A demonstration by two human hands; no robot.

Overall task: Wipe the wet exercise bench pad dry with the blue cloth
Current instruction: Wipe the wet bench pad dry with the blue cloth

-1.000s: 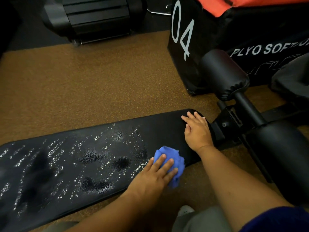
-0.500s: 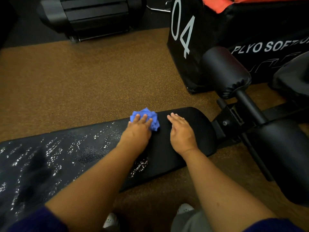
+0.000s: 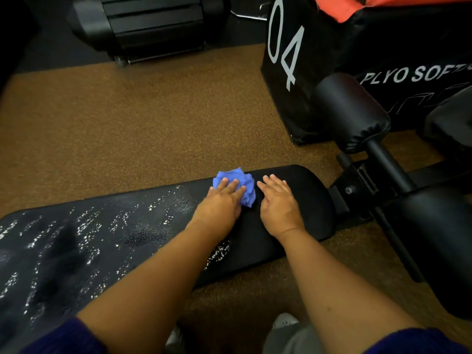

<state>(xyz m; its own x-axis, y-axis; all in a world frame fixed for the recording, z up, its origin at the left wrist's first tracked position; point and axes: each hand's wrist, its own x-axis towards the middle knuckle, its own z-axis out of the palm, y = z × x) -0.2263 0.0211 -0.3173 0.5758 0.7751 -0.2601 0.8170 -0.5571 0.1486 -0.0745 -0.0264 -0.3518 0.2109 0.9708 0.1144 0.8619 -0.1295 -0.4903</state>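
A long black bench pad (image 3: 84, 241) runs from the lower left to the centre right, speckled with water drops over its left and middle parts. Its right end looks dark and dry. A crumpled blue cloth (image 3: 246, 190) lies on the pad's far edge, pressed down under the fingers of my left hand (image 3: 221, 204). My right hand (image 3: 279, 205) rests flat on the dry right end, fingers together, just right of the cloth and holding nothing.
Black foam rollers (image 3: 351, 111) and the bench frame (image 3: 388, 159) stand to the right. A black plyo box marked "04" (image 3: 288, 47) sits behind them. A dark machine (image 3: 153, 24) stands at the back. Brown speckled floor (image 3: 140, 123) surrounds the bench; a white shoe (image 3: 284, 320) shows below.
My left hand swept the cloth from the pad's near edge to the far edge, then shifted slightly right. My right hand slid a little left along the pad end.
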